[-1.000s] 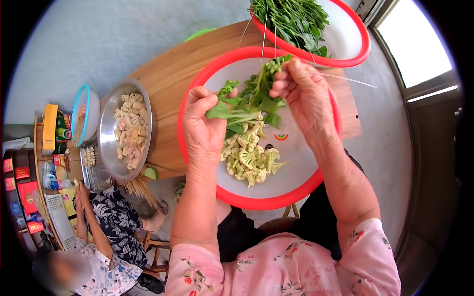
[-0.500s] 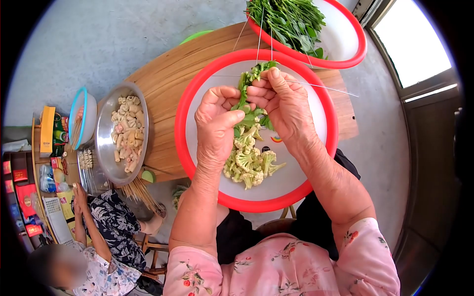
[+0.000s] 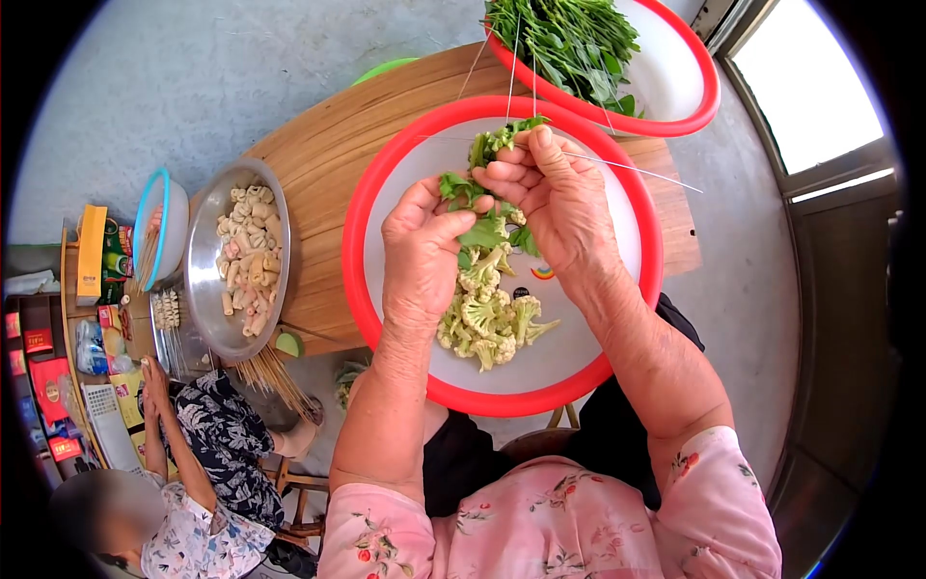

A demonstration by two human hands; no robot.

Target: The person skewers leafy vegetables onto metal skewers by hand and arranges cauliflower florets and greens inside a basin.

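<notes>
By a wooden table, over a basin, the left hand pinches greens, the right hand clamping its fingers on a skewer.

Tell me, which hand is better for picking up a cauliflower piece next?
Probably the left hand: it is nearer the cauliflower in the red-rimmed basin, though it would have to release the leafy greens first. The right hand is farther away and holds the thin skewer.
</notes>
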